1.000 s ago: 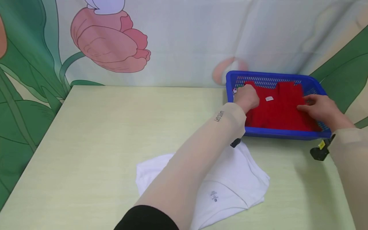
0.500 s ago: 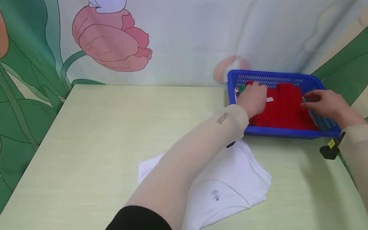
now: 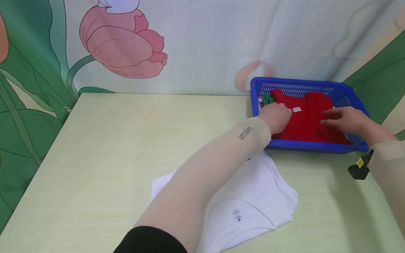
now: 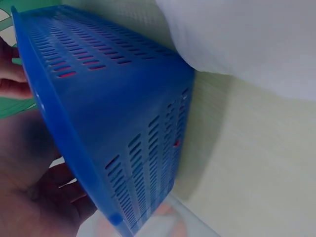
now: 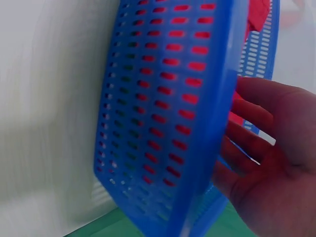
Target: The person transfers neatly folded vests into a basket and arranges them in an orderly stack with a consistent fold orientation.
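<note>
We see the red garment [image 3: 311, 121] in the basket [image 3: 311, 146] on the worktop [image 3: 95, 158]. Our right hand [image 3: 346, 120] is over the garment, grip apart; our left hand [image 3: 276, 116] is at its left side, grip state we cannot tell.

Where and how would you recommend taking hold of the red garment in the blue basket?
I'd pinch the red garment along its right edge, with the right hand coming down from above. It lies fairly flat, and blue mesh shows beside that edge, probably leaving room for fingertips, while the raised walls of the blue basket would likely block a low sideways approach.
</note>
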Available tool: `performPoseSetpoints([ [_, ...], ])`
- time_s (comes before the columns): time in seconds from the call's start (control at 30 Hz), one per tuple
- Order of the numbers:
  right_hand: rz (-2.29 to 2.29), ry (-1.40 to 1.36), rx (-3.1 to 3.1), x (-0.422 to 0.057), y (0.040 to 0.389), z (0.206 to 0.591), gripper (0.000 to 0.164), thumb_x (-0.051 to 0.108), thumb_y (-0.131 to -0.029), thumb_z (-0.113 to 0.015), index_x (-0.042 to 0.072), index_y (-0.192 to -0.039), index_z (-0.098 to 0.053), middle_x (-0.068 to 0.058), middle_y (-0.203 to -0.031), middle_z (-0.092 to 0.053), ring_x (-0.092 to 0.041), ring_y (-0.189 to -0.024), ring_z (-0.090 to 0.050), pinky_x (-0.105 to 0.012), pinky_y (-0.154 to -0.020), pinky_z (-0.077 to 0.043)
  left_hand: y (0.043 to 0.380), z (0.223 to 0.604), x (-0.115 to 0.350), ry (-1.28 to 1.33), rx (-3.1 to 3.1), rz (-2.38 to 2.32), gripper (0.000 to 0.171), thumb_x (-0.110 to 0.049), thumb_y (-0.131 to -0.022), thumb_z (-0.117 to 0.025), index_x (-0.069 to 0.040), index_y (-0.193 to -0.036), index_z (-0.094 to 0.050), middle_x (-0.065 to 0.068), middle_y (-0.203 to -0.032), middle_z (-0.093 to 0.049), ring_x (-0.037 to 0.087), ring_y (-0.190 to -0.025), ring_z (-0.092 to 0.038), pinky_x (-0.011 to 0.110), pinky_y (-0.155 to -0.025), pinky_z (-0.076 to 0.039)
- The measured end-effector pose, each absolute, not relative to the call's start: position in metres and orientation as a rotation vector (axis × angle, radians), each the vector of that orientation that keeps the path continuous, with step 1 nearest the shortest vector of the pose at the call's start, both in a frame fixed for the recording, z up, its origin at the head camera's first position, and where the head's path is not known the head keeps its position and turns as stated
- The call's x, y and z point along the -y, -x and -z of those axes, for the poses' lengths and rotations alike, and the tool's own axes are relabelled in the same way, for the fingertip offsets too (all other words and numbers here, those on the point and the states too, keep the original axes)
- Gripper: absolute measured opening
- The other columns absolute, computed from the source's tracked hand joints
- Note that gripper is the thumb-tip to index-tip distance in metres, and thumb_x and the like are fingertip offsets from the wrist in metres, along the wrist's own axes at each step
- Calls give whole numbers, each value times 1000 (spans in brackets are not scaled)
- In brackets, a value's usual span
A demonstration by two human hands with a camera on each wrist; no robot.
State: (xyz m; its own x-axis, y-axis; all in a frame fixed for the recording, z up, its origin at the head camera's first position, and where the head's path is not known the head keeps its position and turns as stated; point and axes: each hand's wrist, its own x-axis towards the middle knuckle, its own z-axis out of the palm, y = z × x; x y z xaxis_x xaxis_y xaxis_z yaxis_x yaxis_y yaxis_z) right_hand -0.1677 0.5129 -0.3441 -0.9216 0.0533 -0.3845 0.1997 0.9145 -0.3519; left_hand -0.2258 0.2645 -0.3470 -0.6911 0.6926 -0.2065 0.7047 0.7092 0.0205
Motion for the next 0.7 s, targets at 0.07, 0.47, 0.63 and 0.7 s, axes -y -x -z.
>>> performPoseSetpoints([
  [0.07,542,-182,-2668,-514,166,347,70,39,-110,-58,-10,-156,-38,-45,-150,-35,-66,-137,-28,-77,-105,-40,226,348,-262,-1100,-2709,89,37,-29,-105,-71,-24,-141,-69,-4,-122,-75,13,-100,-68,26,-92,-60],
  [0.47,508,-130,-2606,-510,168,352,74,44,-111,-55,-13,-155,-37,-48,-153,-31,-68,-138,-26,-80,-110,-33,226,352,-256,-1005,-2673,108,28,-26,-108,-64,-25,-134,-74,-6,-114,-76,12,-94,-68,28,-88,-61],
  [0.63,478,-134,-2624,-511,171,343,76,45,-111,-55,-15,-154,-37,-48,-150,-32,-69,-136,-28,-79,-106,-39,224,341,-253,-1079,-2684,58,39,-28,-102,-75,-22,-139,-70,-4,-115,-77,11,-95,-69,25,-89,-61],
  [0.7,483,-150,-2632,-510,171,339,78,47,-111,-54,-15,-154,-36,-48,-149,-34,-68,-135,-30,-78,-105,-42,223,336,-250,-1132,-2684,42,39,-26,-101,-76,-21,-140,-69,-3,-117,-77,11,-96,-68,24,-90,-61],
])
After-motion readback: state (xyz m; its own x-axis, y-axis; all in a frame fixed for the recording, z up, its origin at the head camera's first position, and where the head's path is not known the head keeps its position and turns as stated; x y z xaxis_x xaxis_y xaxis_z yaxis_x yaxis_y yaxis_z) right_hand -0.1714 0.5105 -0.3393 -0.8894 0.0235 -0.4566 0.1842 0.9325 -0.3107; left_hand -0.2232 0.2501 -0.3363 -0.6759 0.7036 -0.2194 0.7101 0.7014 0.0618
